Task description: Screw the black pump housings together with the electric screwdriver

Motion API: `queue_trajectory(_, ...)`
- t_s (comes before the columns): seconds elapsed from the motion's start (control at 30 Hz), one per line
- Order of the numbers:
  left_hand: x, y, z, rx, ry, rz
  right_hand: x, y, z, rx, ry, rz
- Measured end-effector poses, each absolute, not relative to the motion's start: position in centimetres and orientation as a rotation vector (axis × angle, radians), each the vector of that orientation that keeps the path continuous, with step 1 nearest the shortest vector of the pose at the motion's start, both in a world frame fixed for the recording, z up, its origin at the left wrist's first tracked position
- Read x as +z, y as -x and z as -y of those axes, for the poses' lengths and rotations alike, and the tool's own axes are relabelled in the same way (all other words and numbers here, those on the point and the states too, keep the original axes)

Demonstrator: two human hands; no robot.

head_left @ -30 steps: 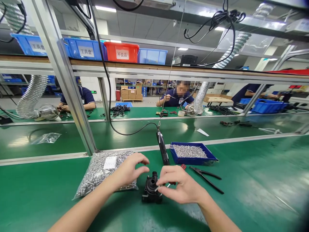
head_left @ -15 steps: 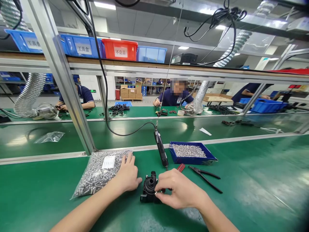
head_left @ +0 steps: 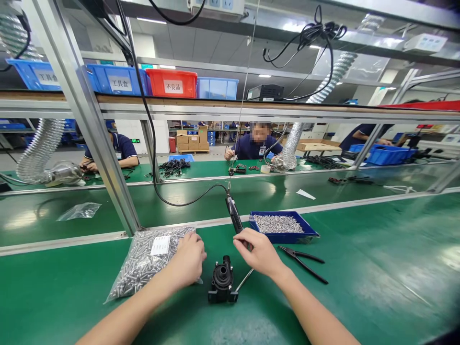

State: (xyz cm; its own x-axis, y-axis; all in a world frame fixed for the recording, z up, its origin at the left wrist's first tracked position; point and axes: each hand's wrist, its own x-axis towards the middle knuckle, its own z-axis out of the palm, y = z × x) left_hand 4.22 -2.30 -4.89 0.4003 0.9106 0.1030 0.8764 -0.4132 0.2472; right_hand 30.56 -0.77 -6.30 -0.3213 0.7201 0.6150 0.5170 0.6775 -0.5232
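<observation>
A black pump housing [head_left: 223, 280] with a round raised middle sits on the green bench, with small silver screws at its edge. My right hand [head_left: 259, 253] is closed around the lower end of a hanging black electric screwdriver [head_left: 233, 211]; its tip is hidden behind the fingers. A metal shaft [head_left: 245, 280] slants from under that hand to the housing's right foot. My left hand [head_left: 189, 258] rests at the right side of a clear bag of screws [head_left: 140, 263], its fingers curled in; whatever they hold is hidden.
A blue tray of small screws [head_left: 282, 224] stands behind my right hand. Black-handled pliers [head_left: 305, 262] lie to the right. An aluminium post [head_left: 104, 143] rises behind the bag. Co-workers sit across the line, one person [head_left: 251, 146] straight ahead.
My right hand has moved up from the pump housing to the electric screwdriver, uncovering the housing and a metal shaft. My left hand has curled its spread fingers beside the bag.
</observation>
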Motion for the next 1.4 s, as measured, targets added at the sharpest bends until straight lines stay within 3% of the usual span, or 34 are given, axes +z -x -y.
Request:
queue_trajectory(0.17, -1.9, -2.8, 4.3, 0.386, -2.253, -1.534, -7.2, -29.8, 0.6, 0.370, 0.886, 2.025)
queue_trajectory(0.53, -2.4, -3.5, 5.1, 0.487, -2.146, -1.279, -7.4, -29.9, 0.4, 0.290, 0.830, 2.008)
queue_trajectory(0.77, -3.4, -2.3, 5.0, -0.020, -2.406, -1.172, -7.3, -29.8, 0.8, 0.285, 0.769, 2.058)
queue_trajectory(1.07, -4.5, -3.7, 6.9, -0.341, -2.396, -1.267, -7.5, -30.5, 0.4, 0.278, 0.744, 2.090)
queue_trajectory(1.13, -3.4, -3.3, 7.3, -0.265, -2.445, -1.296, -7.4, -30.6, 0.4, 0.275, 0.752, 2.086)
queue_trajectory(1.3, -1.0, -2.9, 6.9, 0.462, -2.347, -1.191, -7.3, -30.6, 0.2, 0.248, 0.754, 2.076)
queue_trajectory(1.4, -1.3, -3.5, 6.5, 0.652, -2.302, -1.077, -7.4, -30.5, 0.1, 0.238, 0.757, 2.079)
